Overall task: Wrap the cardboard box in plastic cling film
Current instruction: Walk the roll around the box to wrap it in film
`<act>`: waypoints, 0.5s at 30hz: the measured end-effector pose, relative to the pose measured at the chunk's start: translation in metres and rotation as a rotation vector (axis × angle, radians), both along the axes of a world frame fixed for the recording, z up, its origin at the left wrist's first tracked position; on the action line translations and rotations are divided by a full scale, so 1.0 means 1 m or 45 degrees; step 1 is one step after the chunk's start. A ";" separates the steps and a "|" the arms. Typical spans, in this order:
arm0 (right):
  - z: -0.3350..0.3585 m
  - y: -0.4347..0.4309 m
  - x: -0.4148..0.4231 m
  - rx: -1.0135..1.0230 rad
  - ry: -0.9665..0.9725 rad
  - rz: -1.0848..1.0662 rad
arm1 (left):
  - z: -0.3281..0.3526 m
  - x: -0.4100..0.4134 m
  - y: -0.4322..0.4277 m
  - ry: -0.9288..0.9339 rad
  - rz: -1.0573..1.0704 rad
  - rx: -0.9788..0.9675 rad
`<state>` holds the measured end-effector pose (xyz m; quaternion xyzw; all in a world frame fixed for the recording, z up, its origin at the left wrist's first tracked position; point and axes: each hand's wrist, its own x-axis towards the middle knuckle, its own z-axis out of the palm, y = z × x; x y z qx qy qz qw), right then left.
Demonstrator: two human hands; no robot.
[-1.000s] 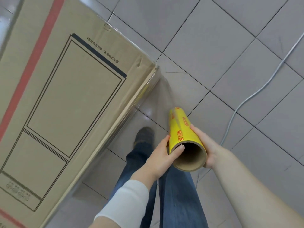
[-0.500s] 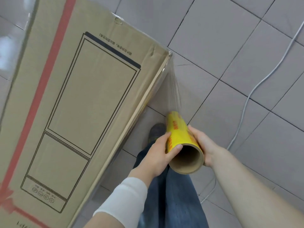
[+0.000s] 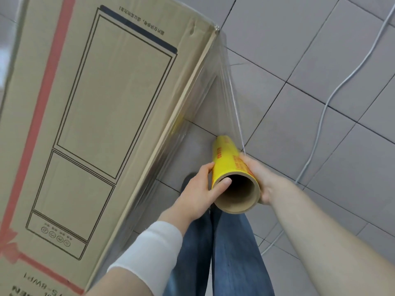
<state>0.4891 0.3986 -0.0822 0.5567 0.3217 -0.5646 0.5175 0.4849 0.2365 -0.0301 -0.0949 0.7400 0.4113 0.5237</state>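
Note:
A tall cardboard box (image 3: 111,116) with a printed fridge outline and a red stripe stands on the floor at the left. A yellow roll of cling film (image 3: 228,163) with a brown cardboard core is held upright in front of me. My left hand (image 3: 201,193) grips its left side, thumb over the core's rim. My right hand (image 3: 260,178) grips its right side. A clear sheet of film (image 3: 215,99) stretches taut from the roll to the box's right edge and top corner.
Grey floor tiles (image 3: 299,50) spread to the right. A white cable (image 3: 324,107) snakes over them from the top right toward my legs (image 3: 226,253) in blue jeans. One shoe (image 3: 188,182) shows beside the box's base.
The view has moved closer to the box and the film sheet between roll and box has grown longer. Both hands keep the same grip on the roll.

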 end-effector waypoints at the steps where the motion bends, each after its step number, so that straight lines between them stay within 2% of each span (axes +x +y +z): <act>1: 0.000 -0.003 0.000 0.006 0.011 0.024 | -0.002 -0.003 -0.004 -0.013 -0.047 0.020; 5: -0.004 -0.020 0.003 0.101 0.092 0.067 | -0.008 -0.010 -0.012 -0.002 -0.234 0.044; 8: -0.013 -0.026 0.009 0.148 0.058 0.048 | -0.011 -0.007 -0.015 0.085 -0.300 0.002; 11: -0.013 -0.024 0.022 0.182 0.008 -0.009 | -0.014 0.004 -0.025 0.106 -0.167 0.022; 15: 0.004 -0.029 0.043 -0.012 -0.018 -0.270 | -0.003 0.029 -0.030 0.179 0.089 0.028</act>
